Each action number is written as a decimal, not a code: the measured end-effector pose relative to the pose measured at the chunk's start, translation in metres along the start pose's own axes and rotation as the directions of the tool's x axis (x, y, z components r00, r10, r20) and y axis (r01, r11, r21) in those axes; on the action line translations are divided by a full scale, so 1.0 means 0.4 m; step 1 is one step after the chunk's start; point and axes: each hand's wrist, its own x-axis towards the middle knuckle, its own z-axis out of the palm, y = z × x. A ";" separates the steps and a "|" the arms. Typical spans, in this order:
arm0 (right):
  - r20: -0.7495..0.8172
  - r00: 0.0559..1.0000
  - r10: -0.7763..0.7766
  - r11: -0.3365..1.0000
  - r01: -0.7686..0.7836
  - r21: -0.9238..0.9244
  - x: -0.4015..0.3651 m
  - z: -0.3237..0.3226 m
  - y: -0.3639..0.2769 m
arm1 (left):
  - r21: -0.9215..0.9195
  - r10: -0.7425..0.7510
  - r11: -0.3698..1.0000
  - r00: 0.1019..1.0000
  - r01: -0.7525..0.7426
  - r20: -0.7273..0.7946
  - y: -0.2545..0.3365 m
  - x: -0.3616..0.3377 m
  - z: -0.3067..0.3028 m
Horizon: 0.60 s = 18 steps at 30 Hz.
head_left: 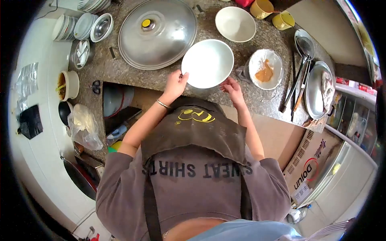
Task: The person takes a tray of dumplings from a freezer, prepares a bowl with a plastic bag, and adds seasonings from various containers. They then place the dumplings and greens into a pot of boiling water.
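Observation:
A white bowl [208, 63], with nothing visible inside, is tilted over the front part of the stone counter. My left hand [175, 84] pinches its lower left rim, thumb on the edge. At the lower right rim, the curled fingers of my right hand [232, 89] touch the bowl; part of their grip is hidden beneath it. Behind it stands a second, cream bowl [235, 25]. To the right sits a plastic-lined bowl [263, 82] with a smear of brown paste [264, 72]. A large metal lid [157, 34] with a yellow knob lies to the left.
Ladles [304, 46] and other long-handled utensils lie on the right, beside an oval metal tray [317, 90] with a cloth. Yellow cups [283, 21] stand at the back. Stacked plates [65, 28], a cream pot [69, 85] and a plastic bag [85, 124] are on the left.

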 end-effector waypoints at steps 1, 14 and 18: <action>0.033 0.998 -0.056 0.994 0.059 -0.092 -0.003 0.007 -0.012 | 0.009 0.027 1.000 0.999 -0.027 -0.017 -0.011 0.012 0.005; 0.078 0.983 -0.169 0.953 0.183 -0.243 0.037 0.049 -0.042 | 0.292 0.437 0.869 0.896 -0.399 -0.075 0.107 -0.006 -0.014; 0.121 0.981 -0.154 0.963 0.176 -0.204 0.051 0.044 -0.004 | 0.286 0.472 0.856 0.876 -0.430 -0.096 0.089 -0.018 -0.011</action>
